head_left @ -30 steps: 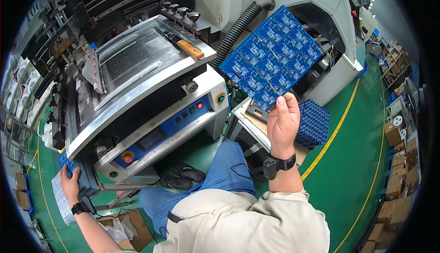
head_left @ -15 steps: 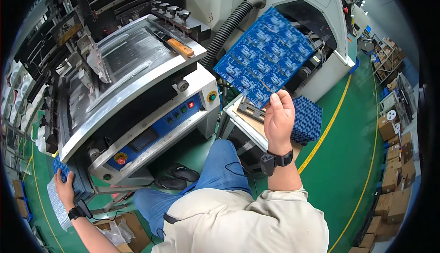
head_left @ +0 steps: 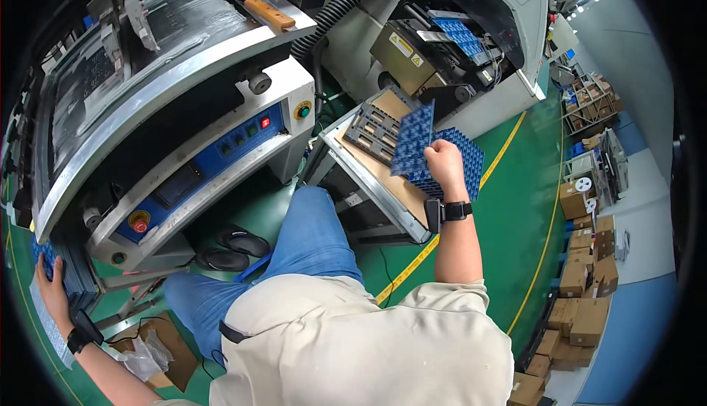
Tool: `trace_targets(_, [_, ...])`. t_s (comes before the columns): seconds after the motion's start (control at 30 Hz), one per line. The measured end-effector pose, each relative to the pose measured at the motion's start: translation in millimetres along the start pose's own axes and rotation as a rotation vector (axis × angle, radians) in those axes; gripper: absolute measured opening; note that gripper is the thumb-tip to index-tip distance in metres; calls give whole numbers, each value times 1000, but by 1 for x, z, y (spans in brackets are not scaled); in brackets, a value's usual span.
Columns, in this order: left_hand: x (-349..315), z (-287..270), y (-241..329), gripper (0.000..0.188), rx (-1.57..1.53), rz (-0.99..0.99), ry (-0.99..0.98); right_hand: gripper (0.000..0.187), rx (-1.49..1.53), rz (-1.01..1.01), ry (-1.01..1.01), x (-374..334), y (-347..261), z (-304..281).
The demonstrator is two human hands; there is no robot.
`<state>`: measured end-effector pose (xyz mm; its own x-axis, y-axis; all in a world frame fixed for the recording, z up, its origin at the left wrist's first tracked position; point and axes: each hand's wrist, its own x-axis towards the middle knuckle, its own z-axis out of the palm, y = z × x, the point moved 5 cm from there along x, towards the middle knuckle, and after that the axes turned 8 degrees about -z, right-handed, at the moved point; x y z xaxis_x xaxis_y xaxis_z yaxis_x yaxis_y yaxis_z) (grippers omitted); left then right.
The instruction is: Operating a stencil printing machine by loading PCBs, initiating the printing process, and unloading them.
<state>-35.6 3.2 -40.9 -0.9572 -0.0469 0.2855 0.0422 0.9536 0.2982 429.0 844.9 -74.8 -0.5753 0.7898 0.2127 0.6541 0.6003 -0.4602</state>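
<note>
My right hand [head_left: 447, 164] pinches the lower right corner of a blue circuit board panel [head_left: 414, 135]. It holds the panel tilted, nearly on edge, in front of a stack of blue circuit board panels [head_left: 465, 154]. That stack stands on the right part of a low cabinet, whose wooden top [head_left: 368, 174] also carries a dark slotted frame [head_left: 372, 132]. At the far left, my left hand [head_left: 54, 297] lies with its fingers stretched over a blue board [head_left: 46, 253], beside a pile of dark, thin-edged pieces [head_left: 75, 273].
A printing machine with a metal-framed screen [head_left: 184, 97] fills the left side; a wooden-handled scraper [head_left: 269, 13] lies on it. Behind the cabinet, another machine [head_left: 412, 56] holds a blue board [head_left: 458, 36]. Black slippers [head_left: 234, 248] and an open carton [head_left: 173, 365] are on the floor.
My right hand has lowered the panel toward the stack and turned it nearly edge-on. The view has shifted right, uncovering the machine behind. My left hand stays by the pile.
</note>
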Motion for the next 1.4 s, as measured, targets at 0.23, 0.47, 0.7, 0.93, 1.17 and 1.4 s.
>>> trace_targets(0.23, [-2,1,-6,66,-8,-5,6,26,-263,184,43,11,50,-20])
trace_targets(0.47, [-1,1,-2,68,16,-9,-4,26,-300,198,5,21,77,-6])
trace_targets(0.7, [1,3,-7,70,25,-9,-2,25,-255,231,-33,26,95,3])
trace_targets(0.93, [-1,1,-5,70,26,7,-23,23,-191,276,-144,30,92,5])
trace_targets(1.17, [2,8,3,69,13,-20,-54,25,-204,228,-195,29,91,3])
trace_targets(1.4, [-38,-35,13,64,-105,-111,5,41,-588,141,-154,21,11,-6])
